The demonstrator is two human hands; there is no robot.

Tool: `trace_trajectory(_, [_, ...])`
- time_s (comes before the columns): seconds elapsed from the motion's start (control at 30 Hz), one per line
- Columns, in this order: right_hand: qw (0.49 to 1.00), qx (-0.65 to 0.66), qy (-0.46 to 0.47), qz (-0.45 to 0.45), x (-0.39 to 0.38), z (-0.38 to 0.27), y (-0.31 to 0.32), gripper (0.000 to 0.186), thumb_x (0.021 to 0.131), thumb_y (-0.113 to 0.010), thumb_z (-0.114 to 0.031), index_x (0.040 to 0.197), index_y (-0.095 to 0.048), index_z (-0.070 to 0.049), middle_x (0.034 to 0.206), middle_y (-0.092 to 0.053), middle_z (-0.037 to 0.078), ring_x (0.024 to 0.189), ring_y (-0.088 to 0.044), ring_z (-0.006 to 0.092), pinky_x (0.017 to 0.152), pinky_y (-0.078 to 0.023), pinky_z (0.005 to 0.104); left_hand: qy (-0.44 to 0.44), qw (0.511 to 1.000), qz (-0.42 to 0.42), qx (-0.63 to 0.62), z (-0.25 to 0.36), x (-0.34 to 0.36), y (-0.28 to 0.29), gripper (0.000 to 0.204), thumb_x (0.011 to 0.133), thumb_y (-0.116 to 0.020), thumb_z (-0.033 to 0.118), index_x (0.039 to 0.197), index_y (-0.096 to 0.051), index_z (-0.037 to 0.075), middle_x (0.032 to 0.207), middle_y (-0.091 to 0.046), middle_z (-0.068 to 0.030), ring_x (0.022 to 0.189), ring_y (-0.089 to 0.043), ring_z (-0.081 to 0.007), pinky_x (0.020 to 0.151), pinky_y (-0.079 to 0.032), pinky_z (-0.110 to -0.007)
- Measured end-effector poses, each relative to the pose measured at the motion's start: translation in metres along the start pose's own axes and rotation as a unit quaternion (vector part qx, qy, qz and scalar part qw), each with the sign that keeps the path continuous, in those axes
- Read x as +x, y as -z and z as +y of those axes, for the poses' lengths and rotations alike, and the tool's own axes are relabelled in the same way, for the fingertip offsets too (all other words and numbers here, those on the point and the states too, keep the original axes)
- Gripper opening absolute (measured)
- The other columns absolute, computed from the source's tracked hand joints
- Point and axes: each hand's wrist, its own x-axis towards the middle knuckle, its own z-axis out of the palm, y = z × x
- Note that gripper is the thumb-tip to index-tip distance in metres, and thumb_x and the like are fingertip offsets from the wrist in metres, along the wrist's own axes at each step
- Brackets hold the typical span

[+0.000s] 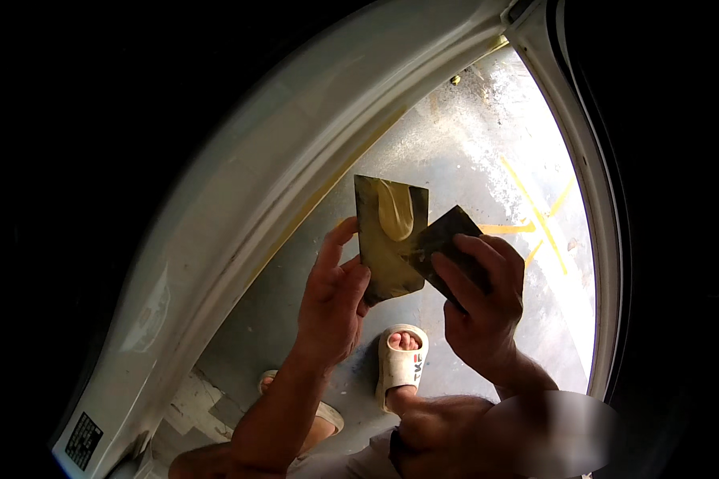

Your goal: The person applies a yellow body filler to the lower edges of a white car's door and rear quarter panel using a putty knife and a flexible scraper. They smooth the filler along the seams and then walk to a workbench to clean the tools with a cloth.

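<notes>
Place: likely vehicle workshop
Pale vehicle frame (240, 176): left of left hand (331, 299)
Yellow lines (534, 215): beyond right hand (487, 303)
Stained floor (455, 144): beneath both

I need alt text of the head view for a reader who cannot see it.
A person's left hand holds a plate with pale paste; the right hand holds a dark spreader, overlapping the plate's right edge in view. Sandals show below on a floor with yellow lines; a white panel curves along the left.
</notes>
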Motion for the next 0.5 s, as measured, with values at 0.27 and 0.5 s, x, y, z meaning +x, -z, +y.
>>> trace_trajectory(0.27, [0.998,0.038,0.053,0.004,0.003,0.001,-0.024,0.045,0.056,-0.064,0.001,0.098,-0.067,-0.016,0.109,-0.057,0.002,0.1,-0.052,0.0227,0.08,-0.041,0.036,-0.129,0.979,0.057,0.145,-0.004,-0.005,-0.003,0.043,0.091,-0.034,0.0,0.134,-0.031,-0.001,0.105,-0.059,-0.0111,0.094,-0.057,-0.0136,0.077,-0.046,-0.025])
trace_trajectory(0.5, [0.994,0.036,0.095,-0.034,0.019,0.043,-0.041,0.04,0.058,-0.059,0.006,0.092,-0.068,-0.014,0.101,-0.06,0.003,0.1,-0.054,0.024,0.082,-0.042,0.0379,-0.358,0.757,0.123,0.533,0.025,-0.045,0.042,0.034,0.086,-0.043,-0.005,0.119,-0.049,-0.003,0.09,-0.057,-0.0078,0.077,-0.053,-0.0143,0.066,-0.044,-0.024])
